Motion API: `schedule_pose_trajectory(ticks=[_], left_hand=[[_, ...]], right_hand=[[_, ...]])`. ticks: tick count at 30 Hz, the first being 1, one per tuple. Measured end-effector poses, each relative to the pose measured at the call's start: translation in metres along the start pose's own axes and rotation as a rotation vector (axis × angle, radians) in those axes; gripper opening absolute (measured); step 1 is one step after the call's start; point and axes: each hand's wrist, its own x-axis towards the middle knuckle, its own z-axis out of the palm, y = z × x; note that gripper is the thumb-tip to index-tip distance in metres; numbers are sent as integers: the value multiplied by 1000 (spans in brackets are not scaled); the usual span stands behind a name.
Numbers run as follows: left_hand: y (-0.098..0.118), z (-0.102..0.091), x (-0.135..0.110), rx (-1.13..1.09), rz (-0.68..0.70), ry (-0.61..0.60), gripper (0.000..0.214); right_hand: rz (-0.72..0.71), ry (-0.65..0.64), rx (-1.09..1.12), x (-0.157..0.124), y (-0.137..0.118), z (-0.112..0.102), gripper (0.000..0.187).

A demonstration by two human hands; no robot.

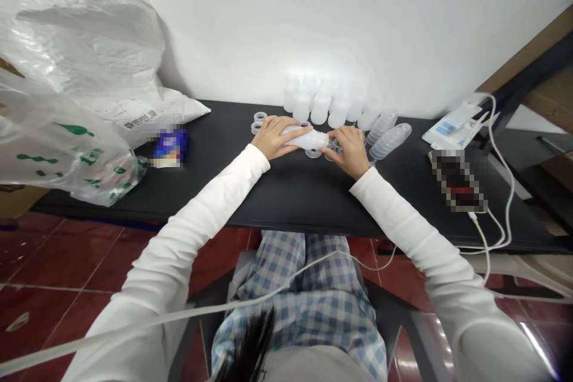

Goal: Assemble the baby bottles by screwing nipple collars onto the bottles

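Lying sideways above the black table, a white translucent bottle (308,138) is gripped around its body by my left hand (276,137). My right hand (348,148) is closed at the bottle's neck end, its thumb and fingers on a small clear part (333,144) whose kind I cannot make out. Several clear rings (260,116) lie by my left hand, and another ring (313,154) sits under the bottle. Behind my hands, several similar white bottles (320,108) stand along the wall. Two stacks of clear cups or caps (390,139) lie right of my right hand.
Large white plastic bags (80,42) fill the left end of the table (286,200), with a small blue packet (170,148) beside them. On the right lie a phone (457,180) with a charging cable (481,239) and a white packet (456,125). Another cable (215,309) crosses my lap.
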Motion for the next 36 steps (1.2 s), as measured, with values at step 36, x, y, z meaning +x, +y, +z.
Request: schedule_pose_trajectory(ticks=[36], left_hand=[[-3, -1, 0, 93, -10, 32, 54]], right_hand=[[54, -76, -56, 2, -15, -6, 58]])
